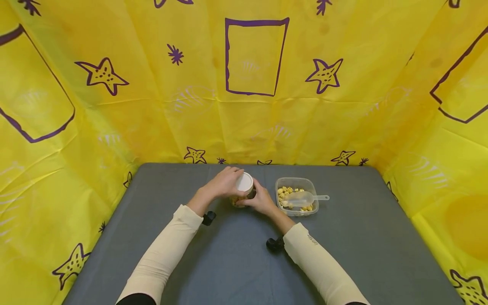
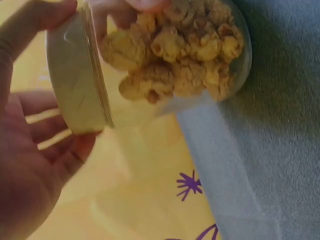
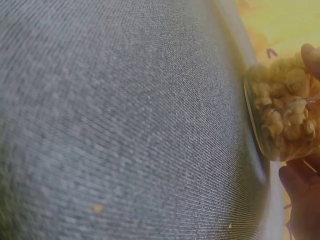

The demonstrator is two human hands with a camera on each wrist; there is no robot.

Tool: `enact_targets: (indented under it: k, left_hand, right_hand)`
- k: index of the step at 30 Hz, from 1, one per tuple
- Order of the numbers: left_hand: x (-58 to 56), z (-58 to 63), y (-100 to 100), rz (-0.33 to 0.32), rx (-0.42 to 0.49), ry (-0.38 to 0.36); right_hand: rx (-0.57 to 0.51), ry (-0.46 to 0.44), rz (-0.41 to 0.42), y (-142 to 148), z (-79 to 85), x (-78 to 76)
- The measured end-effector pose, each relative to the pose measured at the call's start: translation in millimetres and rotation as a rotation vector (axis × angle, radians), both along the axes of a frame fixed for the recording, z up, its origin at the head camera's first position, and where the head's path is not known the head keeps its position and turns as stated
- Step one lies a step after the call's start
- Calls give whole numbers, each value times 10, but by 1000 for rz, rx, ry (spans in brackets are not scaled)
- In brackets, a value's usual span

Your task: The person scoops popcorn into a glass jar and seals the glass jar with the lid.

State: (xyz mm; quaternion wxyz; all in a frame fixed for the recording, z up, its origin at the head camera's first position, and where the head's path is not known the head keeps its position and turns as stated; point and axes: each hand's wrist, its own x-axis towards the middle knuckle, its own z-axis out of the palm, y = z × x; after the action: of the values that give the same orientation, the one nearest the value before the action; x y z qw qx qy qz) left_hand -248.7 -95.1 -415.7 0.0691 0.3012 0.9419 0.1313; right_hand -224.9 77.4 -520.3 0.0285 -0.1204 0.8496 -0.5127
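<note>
A clear jar (image 2: 180, 55) of popcorn stands upright on the grey table, topped by a white lid (image 1: 245, 182). My left hand (image 1: 225, 183) grips the lid by its rim, thumb on one side and fingers on the other, as the left wrist view shows. Around the jar's clear body, my right hand (image 1: 263, 200) holds it from the right side. In the right wrist view the popcorn (image 3: 287, 110) shows through the jar wall, with fingertips at both sides of it.
Right of the jar sits a clear plastic tub (image 1: 315, 186) with popcorn in it. A translucent scoop (image 1: 301, 198) lies across the tub, its handle over the right rim. Yellow patterned cloth (image 1: 251, 127) walls the grey table (image 1: 358, 237) at the back and sides.
</note>
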Motion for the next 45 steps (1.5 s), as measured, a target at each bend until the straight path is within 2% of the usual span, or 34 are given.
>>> enact_targets:
  k: [4,7,11,14,17,23,26,29,33,36,40,45]
  left_hand:
    - [12,3,-25,-6,22,-23]
    - [60,-1,0,37,-2,3]
    - [114,-22,51,99,-36,72]
    - [118,-38,70,125,-16,75]
    - [96,-49,61,105,29,31]
    - [20,-43,-26,-16,124,-61]
    - [15,-34,-41,-23,143,-96]
    - [57,-20,-5,46,110,-77]
    - [122,0,60,151,1,25]
    - [132,3,81,174,-49,59]
    - [85,5,73,128,-54,27]
    - [-22,68,10,-15,-29,-25]
  right_hand:
    - [-6,3,4,2,7,9]
    - [-9,-4,3,6,3,17]
    - [-9,1,10,7,-5,22]
    - [-8,0,16,9,-3,27]
    - [9,-8,9,21,0,31]
    - [31,4,7,42,9,-3]
    - [25,2,18,42,18,-16]
    - [23,6,25,36,13,-21]
    - [20,17,44,24,-2,-32]
    - [25,19,54,17,-13,-39]
    - [51,11,41,14,-15,-33]
    - [68,7,27,-3,-4,-34]
